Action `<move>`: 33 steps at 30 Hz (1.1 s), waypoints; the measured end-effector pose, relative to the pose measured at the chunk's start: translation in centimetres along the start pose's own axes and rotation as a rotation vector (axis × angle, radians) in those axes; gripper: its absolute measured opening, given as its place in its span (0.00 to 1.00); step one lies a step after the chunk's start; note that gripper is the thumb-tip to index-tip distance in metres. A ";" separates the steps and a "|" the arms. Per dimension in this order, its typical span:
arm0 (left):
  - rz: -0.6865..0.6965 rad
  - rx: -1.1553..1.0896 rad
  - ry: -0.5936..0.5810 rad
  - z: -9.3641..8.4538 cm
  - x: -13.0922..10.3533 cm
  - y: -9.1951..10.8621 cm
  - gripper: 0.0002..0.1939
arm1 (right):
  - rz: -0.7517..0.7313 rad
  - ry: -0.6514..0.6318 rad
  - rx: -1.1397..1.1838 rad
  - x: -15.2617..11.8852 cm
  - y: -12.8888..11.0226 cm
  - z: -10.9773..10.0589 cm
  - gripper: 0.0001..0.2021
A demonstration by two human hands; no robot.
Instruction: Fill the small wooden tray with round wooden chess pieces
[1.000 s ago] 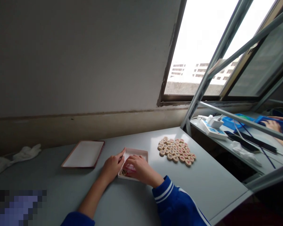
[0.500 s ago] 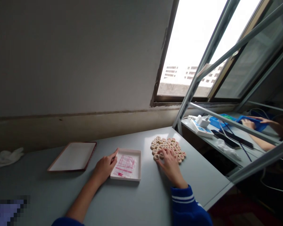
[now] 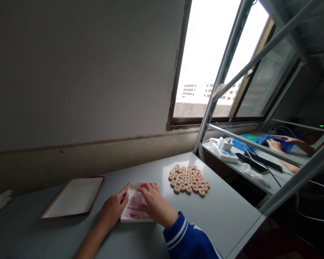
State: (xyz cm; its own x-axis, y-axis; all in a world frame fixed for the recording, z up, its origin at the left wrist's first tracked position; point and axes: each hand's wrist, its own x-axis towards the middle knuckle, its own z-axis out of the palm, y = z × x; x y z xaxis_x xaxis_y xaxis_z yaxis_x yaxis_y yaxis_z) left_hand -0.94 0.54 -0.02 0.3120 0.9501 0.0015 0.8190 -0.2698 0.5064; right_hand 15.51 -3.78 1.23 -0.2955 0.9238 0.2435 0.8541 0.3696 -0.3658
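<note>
The left hand showed its back, index finger extended forward, thumb just behind it. The left forearm lay bare behind those fingers. Right of them, the right hand was arched, fingers bent downward, sleeved forearm behind. Neither hand's closure could be determined.

The tan discs bear red or black characters.

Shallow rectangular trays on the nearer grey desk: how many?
2: a white tray with brownish edges on the left; a white tray with pink-marked lining against the left hand, partly hidden by the right hand.
</note>
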 end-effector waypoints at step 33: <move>-0.024 0.089 0.011 -0.3 -0.1 0.1 0.22 | 0.415 0.292 -0.285 -6.5 7.5 -6.3 0.13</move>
State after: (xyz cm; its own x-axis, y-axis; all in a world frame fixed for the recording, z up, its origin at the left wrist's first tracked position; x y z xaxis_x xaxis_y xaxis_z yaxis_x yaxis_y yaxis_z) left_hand -1.07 0.43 0.23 0.2873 0.9579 0.0001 0.8659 -0.2597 0.4275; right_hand 26.56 -7.62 2.55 0.1844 0.9047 0.3840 0.9666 -0.0962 -0.2375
